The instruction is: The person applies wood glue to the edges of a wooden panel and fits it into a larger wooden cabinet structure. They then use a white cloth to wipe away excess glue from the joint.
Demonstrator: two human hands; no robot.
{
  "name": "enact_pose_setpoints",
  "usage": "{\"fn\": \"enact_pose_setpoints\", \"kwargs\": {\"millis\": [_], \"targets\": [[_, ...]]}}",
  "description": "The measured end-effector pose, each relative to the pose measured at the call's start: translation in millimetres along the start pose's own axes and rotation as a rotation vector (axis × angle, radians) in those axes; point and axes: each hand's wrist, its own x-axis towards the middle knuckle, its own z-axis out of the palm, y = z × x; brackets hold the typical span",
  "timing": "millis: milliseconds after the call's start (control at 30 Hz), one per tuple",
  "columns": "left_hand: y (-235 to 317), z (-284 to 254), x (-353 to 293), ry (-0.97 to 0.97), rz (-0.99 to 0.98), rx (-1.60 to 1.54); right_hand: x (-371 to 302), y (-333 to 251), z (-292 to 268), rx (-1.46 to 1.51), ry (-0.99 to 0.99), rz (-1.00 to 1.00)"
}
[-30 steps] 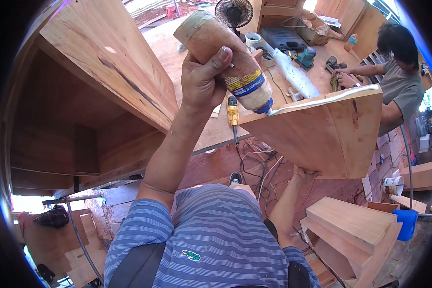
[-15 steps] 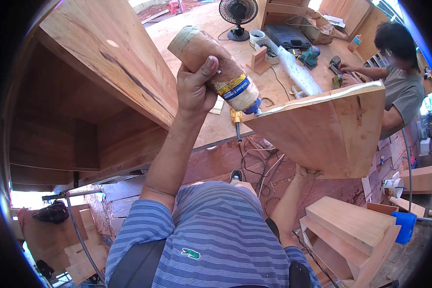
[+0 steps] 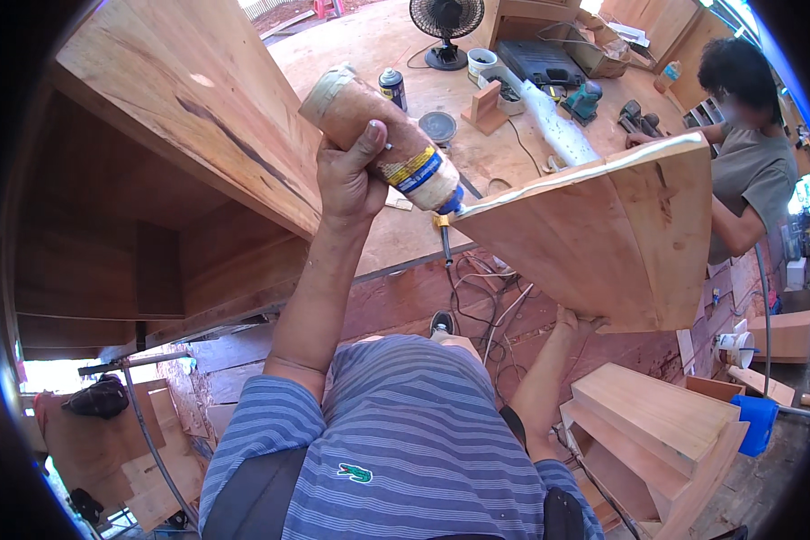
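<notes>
My left hand (image 3: 351, 175) is wrapped round a glue bottle (image 3: 416, 171), tipped with its blue nozzle down at the left end of a wooden board (image 3: 603, 234). A bead of white glue (image 3: 567, 176) runs along the board's upper edge. From below, my right hand (image 3: 578, 322) grips the lower edge of the board, its fingers partly hidden behind the wood. The board is held up in front of the workbench, tilted, its broad face toward me.
On the workbench (image 3: 405, 243) stand a fan (image 3: 446, 27), a spray can (image 3: 391, 88), a white tub (image 3: 481, 65) and a green sander (image 3: 585, 101). A co-worker (image 3: 751, 144) is at the right. Cables (image 3: 490, 297) lie on the floor, near a wooden drawer-like piece (image 3: 657, 423). A cabinet (image 3: 135, 207) rises at left.
The bottle and the board's glued edge have shifted slightly left in view, with the nozzle still at the board's left corner. The co-worker's hand has moved away from the tool.
</notes>
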Motion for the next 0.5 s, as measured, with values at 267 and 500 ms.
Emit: {"fn": "enact_pose_setpoints", "kwargs": {"millis": [267, 500], "targets": [[-16, -52, -11, 0.165, -0.077, 0.042, 31, -12, -23, -0.082, -0.104, -0.119], [-86, -155, -25, 0.545, -0.424, -0.093, -8, 5, 36, -0.104, -0.083, -0.25]]}}
